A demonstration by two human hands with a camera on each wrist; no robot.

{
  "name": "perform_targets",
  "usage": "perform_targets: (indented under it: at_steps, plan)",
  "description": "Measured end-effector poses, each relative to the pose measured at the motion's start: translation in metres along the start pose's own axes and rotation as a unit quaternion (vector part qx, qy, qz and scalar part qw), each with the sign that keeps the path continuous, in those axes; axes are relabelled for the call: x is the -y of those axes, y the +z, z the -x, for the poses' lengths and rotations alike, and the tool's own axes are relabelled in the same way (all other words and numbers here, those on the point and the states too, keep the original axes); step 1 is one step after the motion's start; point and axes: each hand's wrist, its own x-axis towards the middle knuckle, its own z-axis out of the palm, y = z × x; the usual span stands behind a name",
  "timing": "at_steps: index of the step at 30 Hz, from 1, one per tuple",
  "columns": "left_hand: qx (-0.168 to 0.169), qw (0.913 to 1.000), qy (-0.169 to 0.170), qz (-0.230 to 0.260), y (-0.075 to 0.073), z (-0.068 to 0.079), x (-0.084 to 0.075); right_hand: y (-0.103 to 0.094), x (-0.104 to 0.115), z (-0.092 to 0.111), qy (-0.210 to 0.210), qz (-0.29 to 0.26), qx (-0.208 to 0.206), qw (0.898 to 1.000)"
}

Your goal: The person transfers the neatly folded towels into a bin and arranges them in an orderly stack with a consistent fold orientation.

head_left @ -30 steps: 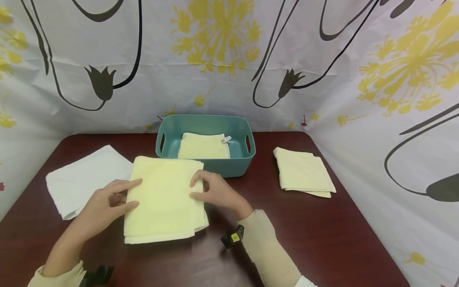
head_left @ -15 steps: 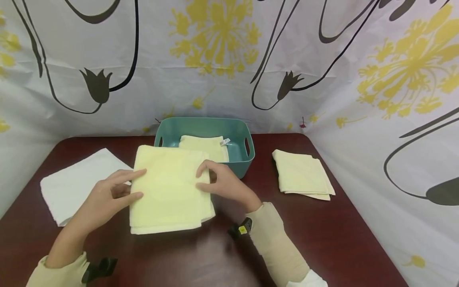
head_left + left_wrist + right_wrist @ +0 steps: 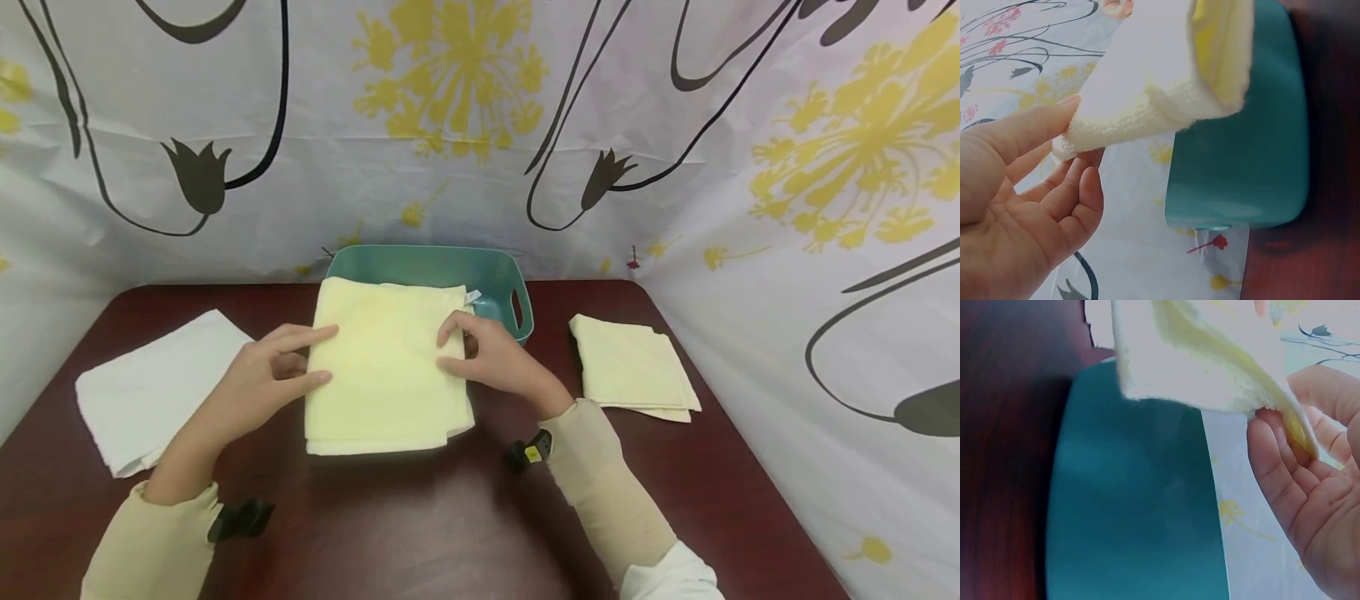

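Observation:
Between both hands hangs a folded pale yellow towel (image 3: 390,375), held up in front of the teal basket (image 3: 420,262) and hiding much of it. My left hand (image 3: 258,379) pinches the towel's left edge between thumb and fingers, as the left wrist view also shows with the hand (image 3: 1035,181) at a corner of the cloth. On the opposite edge, my right hand (image 3: 498,358) pinches the towel too; in the right wrist view, fingers (image 3: 1275,450) curl under its fold. A white tag (image 3: 472,297) peeks out behind the towel, inside the basket.
A folded white towel (image 3: 161,387) lies on the left of the dark red table (image 3: 360,533). Another folded yellow towel (image 3: 633,362) lies to the right. Behind the table hangs a flower-patterned white cloth (image 3: 337,183).
Both hands have carried the yellow towel forward, up and slightly right, from in front of the basket to over its front rim. The towels on the table stay put.

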Motion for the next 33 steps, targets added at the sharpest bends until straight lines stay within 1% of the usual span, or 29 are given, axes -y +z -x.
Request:
perform_targets:
  at_steps: [3,6,9,19,29,33]
  plan:
    - [0.005,1.0000,-0.001,0.007,0.001,-0.006,0.000,-0.005,-0.002,-0.001,-0.010,0.014,-0.003,1.000]
    - [0.010,0.9998,0.007,0.013,0.003,-0.014,0.001,-0.012,-0.004,0.000,-0.013,0.029,-0.007,0.999]
    - [0.014,0.9997,0.009,0.016,0.002,-0.019,0.001,-0.017,-0.003,-0.001,-0.011,0.031,-0.004,0.999]
    - [0.033,0.9992,-0.010,0.020,0.004,-0.037,-0.001,-0.033,-0.003,-0.004,0.015,0.026,-0.006,1.000]
    - [0.037,0.9985,-0.021,0.035,0.004,-0.049,-0.001,-0.042,-0.005,-0.011,0.014,0.053,-0.010,0.998]
    - [0.034,0.9984,-0.019,0.040,0.004,-0.055,0.002,-0.047,-0.005,-0.015,0.005,0.050,-0.012,0.999]
